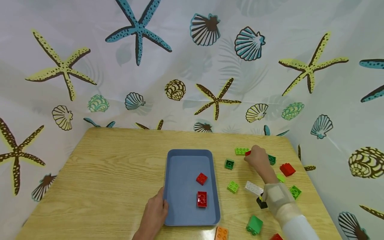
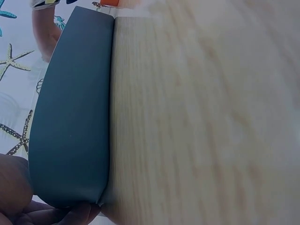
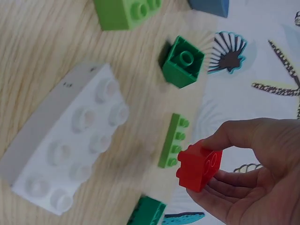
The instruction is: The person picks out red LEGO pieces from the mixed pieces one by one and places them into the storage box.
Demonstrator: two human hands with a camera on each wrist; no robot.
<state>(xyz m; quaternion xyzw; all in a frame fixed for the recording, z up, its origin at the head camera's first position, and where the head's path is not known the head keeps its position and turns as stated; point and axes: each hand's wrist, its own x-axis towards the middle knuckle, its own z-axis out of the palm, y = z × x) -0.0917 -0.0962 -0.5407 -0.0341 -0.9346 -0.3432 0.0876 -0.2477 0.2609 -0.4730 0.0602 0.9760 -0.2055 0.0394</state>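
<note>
My right hand (image 1: 258, 159) is at the far right part of the table and pinches a red toy brick (image 3: 199, 165) between thumb and fingers, as the right wrist view shows. Close by are a light green brick (image 1: 241, 151) and a dark green brick (image 1: 229, 164). At the tray's left edge, my left hand (image 1: 154, 210) grips the side of the blue-grey tray (image 1: 183, 221), its thumb at the rim. Inside the tray lie two red bricks, one turned at an angle (image 1: 202, 178) and one with its hollow underside up (image 1: 202, 199).
Around the right forearm lie a white brick (image 1: 254, 188), a black brick (image 1: 262, 202), a green brick (image 1: 254, 225) and a red brick (image 1: 287, 169). An orange brick (image 1: 221, 233) sits below the tray's near edge. A patterned curtain (image 1: 180, 66) hangs behind the wooden table (image 1: 114, 166).
</note>
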